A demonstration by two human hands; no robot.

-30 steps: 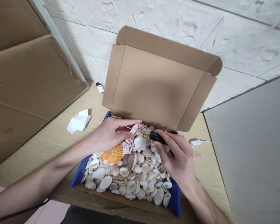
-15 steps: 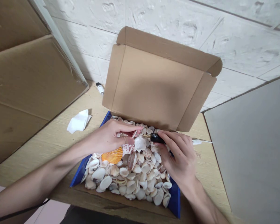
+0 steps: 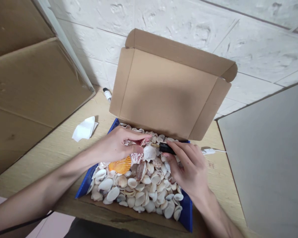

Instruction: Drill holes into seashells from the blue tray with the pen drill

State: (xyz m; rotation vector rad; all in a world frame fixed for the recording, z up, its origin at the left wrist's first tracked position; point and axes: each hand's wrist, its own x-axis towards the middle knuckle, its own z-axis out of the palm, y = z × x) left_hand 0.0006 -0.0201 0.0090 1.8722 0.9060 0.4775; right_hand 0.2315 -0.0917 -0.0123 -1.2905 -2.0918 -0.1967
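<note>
My right hand [image 3: 190, 162] is wrapped round a small black hand drill [image 3: 167, 148]. Its brass-coloured tip points left at the shell in my other hand. My left hand [image 3: 120, 142] pinches a small reddish-white seashell [image 3: 144, 142] between thumb and fingers, which partly cover it. Both hands are over a cardboard box with blue sides [image 3: 186, 211], filled with loose shells [image 3: 140, 198]. Just below my left hand lie an orange scallop shell [image 3: 120, 166] and a red-and-white patterned shell [image 3: 136, 158]. A white ribbed shell [image 3: 149, 153] sits under the drill tip.
The box's open lid [image 3: 169, 89] stands up against the white tiled wall [image 3: 169, 19]. Left of the box are a folded white tissue [image 3: 84, 129] and a small black-capped bottle [image 3: 106, 94]. A white cable connector [image 3: 209, 151] lies to the right. A large cardboard box [image 3: 27, 92] rises at left.
The drill in my right hand has shifted slightly left, its tip nearer the held shell. My left hand keeps its pinch almost unmoved.
</note>
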